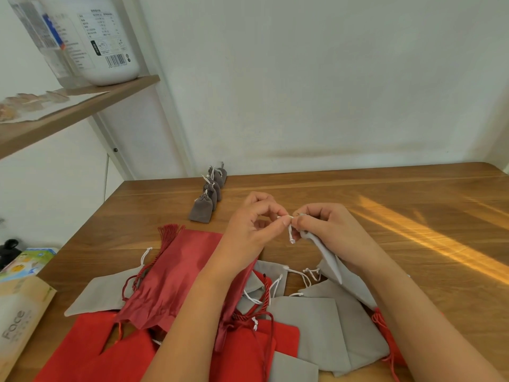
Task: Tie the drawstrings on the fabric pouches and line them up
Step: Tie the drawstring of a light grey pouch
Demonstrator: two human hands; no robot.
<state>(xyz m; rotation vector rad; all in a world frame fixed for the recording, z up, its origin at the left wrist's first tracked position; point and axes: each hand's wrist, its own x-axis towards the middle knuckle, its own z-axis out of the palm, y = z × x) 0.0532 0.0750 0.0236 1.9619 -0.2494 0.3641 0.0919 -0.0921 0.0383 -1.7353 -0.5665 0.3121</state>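
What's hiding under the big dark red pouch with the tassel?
Under the dark red pouch a flat grey pouch pokes out on the left, and a bright red pouch shows below it. The left hand and its forearm cover the right edge, so what lies beneath there cannot be seen.

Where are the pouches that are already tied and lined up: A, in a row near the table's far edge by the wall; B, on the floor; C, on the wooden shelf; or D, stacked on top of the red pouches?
A: the small dark grey pouches stand in a row on the table, running back toward the wall, beyond the left hand.
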